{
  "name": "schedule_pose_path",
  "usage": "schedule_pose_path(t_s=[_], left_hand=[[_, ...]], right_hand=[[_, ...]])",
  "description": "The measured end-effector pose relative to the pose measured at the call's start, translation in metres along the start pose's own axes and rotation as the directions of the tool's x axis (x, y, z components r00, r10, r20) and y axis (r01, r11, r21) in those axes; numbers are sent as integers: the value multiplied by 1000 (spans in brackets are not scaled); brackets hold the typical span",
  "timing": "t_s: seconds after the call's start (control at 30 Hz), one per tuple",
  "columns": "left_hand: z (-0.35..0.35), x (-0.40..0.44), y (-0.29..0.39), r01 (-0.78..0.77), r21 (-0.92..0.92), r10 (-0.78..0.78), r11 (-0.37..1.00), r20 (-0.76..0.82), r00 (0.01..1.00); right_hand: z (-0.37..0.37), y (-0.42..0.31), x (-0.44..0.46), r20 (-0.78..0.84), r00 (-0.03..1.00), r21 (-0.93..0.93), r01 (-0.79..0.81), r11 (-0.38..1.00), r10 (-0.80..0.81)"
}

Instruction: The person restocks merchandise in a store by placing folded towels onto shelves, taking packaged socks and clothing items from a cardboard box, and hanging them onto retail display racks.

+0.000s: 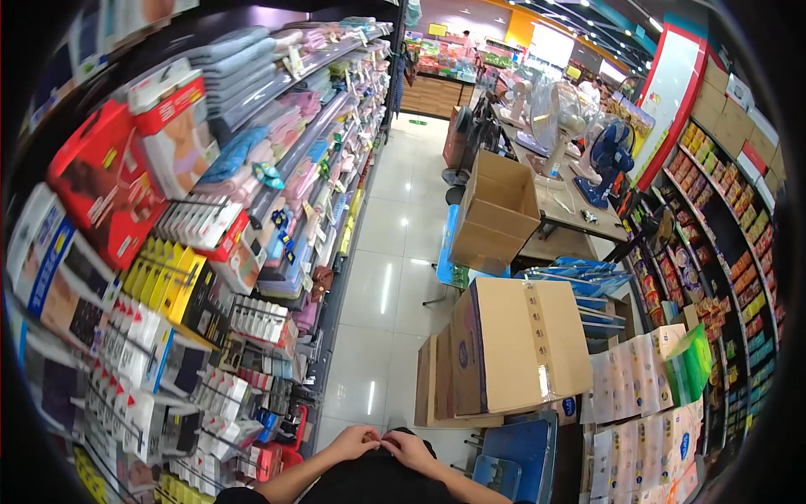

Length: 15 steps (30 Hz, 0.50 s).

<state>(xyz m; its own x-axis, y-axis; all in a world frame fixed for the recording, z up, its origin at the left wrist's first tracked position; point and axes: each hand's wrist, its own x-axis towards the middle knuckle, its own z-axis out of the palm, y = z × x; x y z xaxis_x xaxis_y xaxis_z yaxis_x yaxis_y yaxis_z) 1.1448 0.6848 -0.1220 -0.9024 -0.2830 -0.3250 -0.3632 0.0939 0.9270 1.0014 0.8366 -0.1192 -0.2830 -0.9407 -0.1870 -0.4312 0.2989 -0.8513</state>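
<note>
Low in the view, my left hand (pixel 356 443) and my right hand (pixel 409 450) meet in front of my body. Fingers on both are curled into a pinch, with the tips almost touching. Whatever may be between them is too small to make out. Black clothing (pixel 369 480) lies just below and behind the hands. To their left hang packaged goods in boxes on hooks, with a red basket-like item (pixel 291 454) low down. On the right, closest to my right hand, are blue folding tables (pixel 516 454) beneath a large closed cardboard box (pixel 537 340).
Folded towels (pixel 239 76) fill shelves along the left of the tiled aisle (pixel 369 336). An open cardboard box (pixel 495 202) sits on a blue table at right. Behind it, fans (pixel 609 155) stand on a wooden table. Tissue packs (pixel 642 445) are stacked at lower right, near snack shelves (pixel 722 210).
</note>
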Motion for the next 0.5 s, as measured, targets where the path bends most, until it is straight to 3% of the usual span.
schedule_pose_path(t_s=[0.13, 0.23, 0.33, 0.4, 0.47, 0.5], left_hand=[[-29, 43, 12, 32, 78, -35, 996, 36, 999], [-47, 79, 5, 38, 61, -35, 997, -56, 998], [-83, 131, 12, 29, 113, -15, 993, -126, 992], [-109, 163, 28, 140, 122, -123, 983, -135, 983], [-132, 198, 44, 156, 185, -125, 970, -172, 977], [-144, 219, 49, 137, 186, -105, 973, -175, 979]], right_hand=[[-20, 9, 47, -2, 999, 43, -32, 999, 33], [-32, 31, 96, -11, 994, 0, 109, 994, -109], [-61, 37, 159, 6, 988, 37, 152, 988, -152], [-85, 40, 203, 89, 990, 6, 107, 994, -108], [-108, 46, 239, 75, 991, 43, 108, 993, -111], [-124, 44, 259, 62, 982, 60, 175, 983, -178]])
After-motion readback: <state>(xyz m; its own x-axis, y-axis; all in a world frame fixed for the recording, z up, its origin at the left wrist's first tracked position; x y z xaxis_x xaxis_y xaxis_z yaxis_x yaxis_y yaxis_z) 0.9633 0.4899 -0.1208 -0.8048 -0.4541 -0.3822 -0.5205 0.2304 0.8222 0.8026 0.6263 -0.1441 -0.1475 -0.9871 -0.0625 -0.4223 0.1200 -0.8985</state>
